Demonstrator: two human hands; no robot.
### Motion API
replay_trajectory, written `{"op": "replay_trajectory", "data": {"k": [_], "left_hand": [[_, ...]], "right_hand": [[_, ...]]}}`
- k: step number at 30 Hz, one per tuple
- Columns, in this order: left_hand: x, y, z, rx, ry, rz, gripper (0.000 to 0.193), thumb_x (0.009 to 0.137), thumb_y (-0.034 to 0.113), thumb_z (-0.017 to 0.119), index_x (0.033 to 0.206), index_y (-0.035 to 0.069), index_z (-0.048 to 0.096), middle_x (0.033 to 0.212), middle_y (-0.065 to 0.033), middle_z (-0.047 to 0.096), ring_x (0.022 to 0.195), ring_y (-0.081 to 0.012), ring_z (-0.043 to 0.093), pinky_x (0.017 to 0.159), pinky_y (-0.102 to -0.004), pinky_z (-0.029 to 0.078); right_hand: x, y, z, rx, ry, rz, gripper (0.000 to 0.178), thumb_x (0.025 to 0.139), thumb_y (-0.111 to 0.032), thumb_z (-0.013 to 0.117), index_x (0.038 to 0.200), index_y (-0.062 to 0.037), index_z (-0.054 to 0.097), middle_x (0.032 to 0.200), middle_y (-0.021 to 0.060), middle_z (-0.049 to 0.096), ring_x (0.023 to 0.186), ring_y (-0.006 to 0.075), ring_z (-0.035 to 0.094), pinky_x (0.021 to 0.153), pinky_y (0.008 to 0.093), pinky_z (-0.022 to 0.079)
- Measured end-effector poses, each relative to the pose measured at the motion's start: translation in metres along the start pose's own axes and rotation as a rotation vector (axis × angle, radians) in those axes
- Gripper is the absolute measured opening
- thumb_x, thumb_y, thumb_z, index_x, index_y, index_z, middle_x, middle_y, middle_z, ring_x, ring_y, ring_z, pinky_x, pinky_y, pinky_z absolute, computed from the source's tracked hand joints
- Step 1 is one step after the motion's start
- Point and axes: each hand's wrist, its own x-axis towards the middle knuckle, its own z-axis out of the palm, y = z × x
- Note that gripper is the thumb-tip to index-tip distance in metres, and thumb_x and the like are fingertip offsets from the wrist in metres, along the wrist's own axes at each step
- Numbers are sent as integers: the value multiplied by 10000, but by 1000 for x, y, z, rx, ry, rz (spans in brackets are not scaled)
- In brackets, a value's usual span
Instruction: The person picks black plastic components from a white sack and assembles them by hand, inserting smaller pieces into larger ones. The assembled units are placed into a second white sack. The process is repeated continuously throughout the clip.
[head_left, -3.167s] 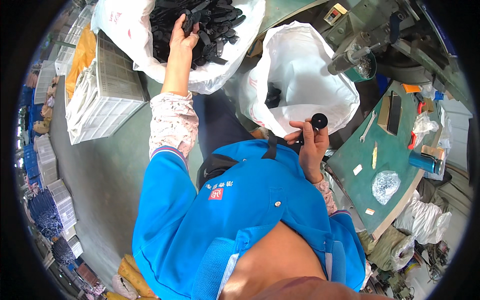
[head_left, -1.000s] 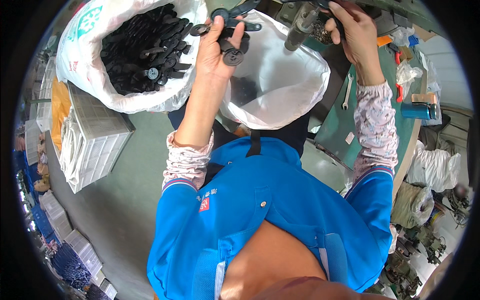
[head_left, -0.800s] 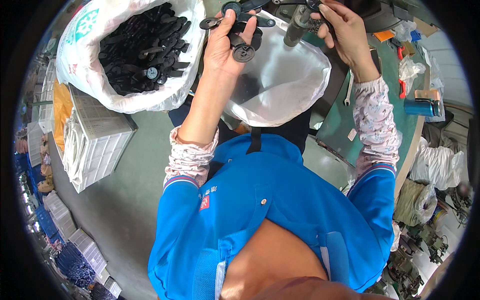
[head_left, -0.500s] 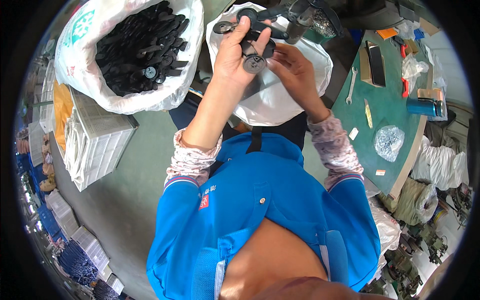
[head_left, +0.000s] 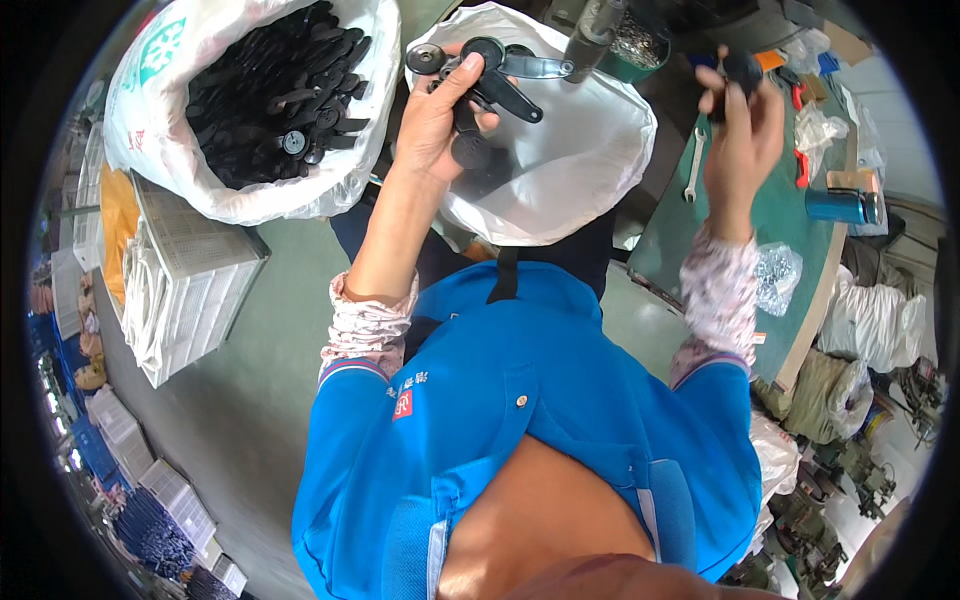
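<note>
your right hand has swung rightward toward the table, fingers pinched on a blurred dark round part; presumably one piece separated. earlier frame: it sat beside the black lever parts, which your left hand keeps clamped in its fingers above the open white bag.

At the right of the frame, a green tabletop carries a wrench, a clear bag of small parts and a blue cylinder; at left, a white crate stands on the grey-green floor.
</note>
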Motion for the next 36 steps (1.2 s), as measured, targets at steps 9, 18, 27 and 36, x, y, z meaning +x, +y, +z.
{"op": "replay_trajectory", "data": {"k": [9,18,27,36], "left_hand": [[-5,7,1,183,5,49,324,849,140,672,1108,39,505,867,-117,627,585,-152,633,372,-201,496],[-9,-12,22,424,-76,-2,280,832,202,702,1032,49,580,824,-54,632,579,-96,597,343,-194,421],[-6,-20,26,240,-127,-145,245,857,244,677,1015,82,586,759,-28,627,577,-64,571,344,-192,349],[-1,-20,37,300,-16,75,221,871,138,636,1054,39,562,728,-75,632,555,-102,606,331,-186,372]], "right_hand": [[44,30,30,224,-458,451,222,973,-151,436,1076,3,558,939,116,681,625,85,506,600,197,419],[-9,7,55,24,-708,161,379,896,-108,604,1271,-104,544,915,32,563,719,89,595,592,199,470],[-5,-1,44,246,-606,470,205,916,-173,589,1059,-26,588,825,47,656,748,97,625,570,185,464],[29,0,31,165,-333,434,227,897,-195,611,1031,-14,589,860,80,663,658,106,614,566,211,468]]}}
